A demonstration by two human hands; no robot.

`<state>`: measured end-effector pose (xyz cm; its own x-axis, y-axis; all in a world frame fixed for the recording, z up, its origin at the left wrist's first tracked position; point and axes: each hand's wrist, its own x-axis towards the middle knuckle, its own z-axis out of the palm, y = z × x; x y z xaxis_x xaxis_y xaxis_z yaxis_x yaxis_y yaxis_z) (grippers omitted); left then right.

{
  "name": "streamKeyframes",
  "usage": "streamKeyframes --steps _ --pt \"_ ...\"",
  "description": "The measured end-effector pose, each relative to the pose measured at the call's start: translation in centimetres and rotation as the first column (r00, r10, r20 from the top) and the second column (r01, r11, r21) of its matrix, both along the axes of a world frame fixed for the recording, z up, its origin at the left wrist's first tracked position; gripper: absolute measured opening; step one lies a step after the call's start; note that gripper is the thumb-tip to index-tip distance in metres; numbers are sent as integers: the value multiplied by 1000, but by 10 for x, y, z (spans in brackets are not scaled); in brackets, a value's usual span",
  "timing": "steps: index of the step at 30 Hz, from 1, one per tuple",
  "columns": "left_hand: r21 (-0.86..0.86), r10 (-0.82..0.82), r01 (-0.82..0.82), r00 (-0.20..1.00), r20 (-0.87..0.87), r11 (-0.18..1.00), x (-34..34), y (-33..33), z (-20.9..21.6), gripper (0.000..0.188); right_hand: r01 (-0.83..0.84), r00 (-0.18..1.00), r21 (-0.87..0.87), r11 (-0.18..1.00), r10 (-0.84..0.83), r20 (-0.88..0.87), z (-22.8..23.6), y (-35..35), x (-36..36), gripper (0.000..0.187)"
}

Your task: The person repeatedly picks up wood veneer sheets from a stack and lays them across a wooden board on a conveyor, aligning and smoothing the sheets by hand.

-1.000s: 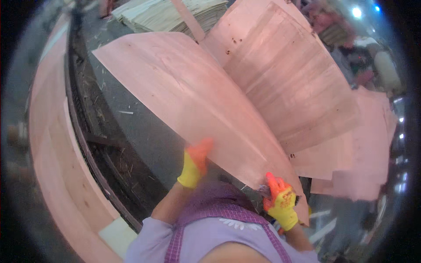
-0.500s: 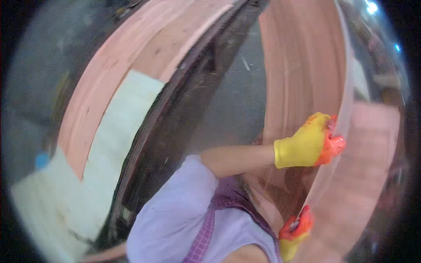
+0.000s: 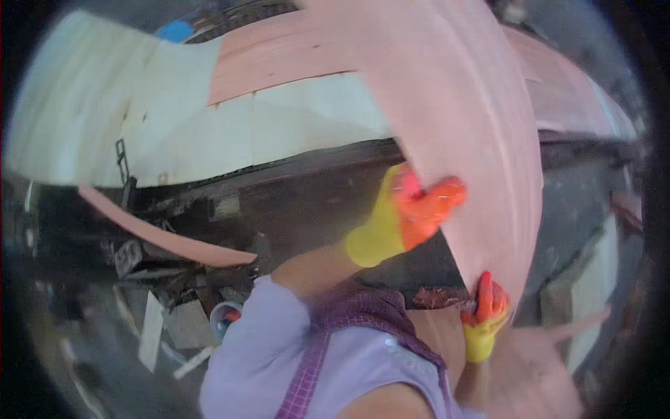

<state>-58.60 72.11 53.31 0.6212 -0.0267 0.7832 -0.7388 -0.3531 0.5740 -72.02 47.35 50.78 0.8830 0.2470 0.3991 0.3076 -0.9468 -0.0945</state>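
Note:
A long, pinkish sheet of wood veneer stretches from near my body up and away over the bench, bowed by the fisheye view. My left hand, in a yellow knit glove with an orange-red coated palm, grips the sheet's left edge, thumb on top. Closer to my body, my right hand, gloved the same way, is closed on the near end of that sheet. The fingers beneath the veneer are hidden. Beyond it, pale whitish veneer and a pink veneer piece lie on a long dark-edged bench.
A narrow veneer strip juts out at the left over dark metal parts. Below it are a whitish container and board scraps. More pink veneer lies at the lower right, near a pale board. Something blue shows at the far left.
My view has turned right, so the bench now runs across the top. Both hands have carried the veneer sheet round, and its far part now extends over the bench.

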Motion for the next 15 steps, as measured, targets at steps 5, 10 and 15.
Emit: streamKeyframes --steps 5,10,15 --pt "-160 107 -314 685 -720 936 -46 63 -79 19 -222 968 -103 970 206 -146 -33 28 94 64" --pt "-725 -407 -579 600 -689 373 -45 64 -185 23 -274 939 -163 948 227 -259 -110 61 171 55" --pt "-806 -624 -579 586 -517 124 -63 71 -358 22 -332 902 13 943 321 -288 -198 54 178 47"
